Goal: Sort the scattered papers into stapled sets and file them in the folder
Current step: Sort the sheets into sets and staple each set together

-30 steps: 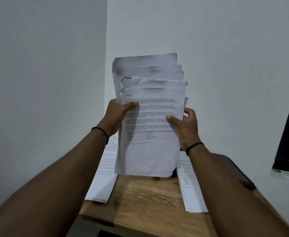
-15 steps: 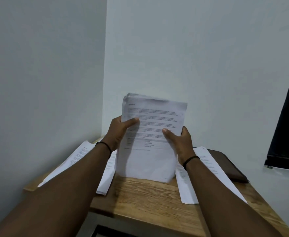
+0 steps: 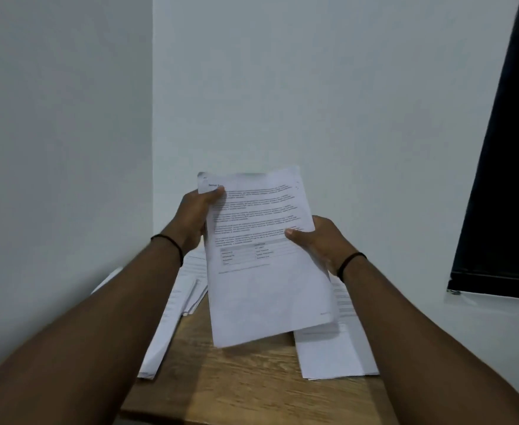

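Stack of papers [image 3: 261, 256]: held up in both hands above the wooden table [image 3: 252, 381], tilted so its top leans to the left; the front sheet carries blurred printed paragraphs and a small table of rows, too soft to read.
Stack's lower edge: hangs clear over the tabletop, the corner nearest the right slightly fanned.
Left hand [image 3: 195, 217]: grips the stack's upper left edge, thumb curled over the front near the top corner, remaining fingers hidden behind the sheets.
Right hand [image 3: 319, 240]: pinches the stack's right edge about halfway down, thumb pressed on the front sheet, fingers behind.
Wrists: a thin dark band [image 3: 169, 245] on the left, another dark band [image 3: 351, 262] on the right.
Left pile of sheets [image 3: 175, 311]: lies on the table under the left forearm, several printed pages spread loosely, some overhanging the edge.
Right pile of sheets [image 3: 335, 351]: lies flat on the table just beside the held stack's lower right corner, partly covered by it.
Surroundings: pale walls meeting in a corner behind the table; a dark panel [image 3: 503, 179] at the right edge of the view.
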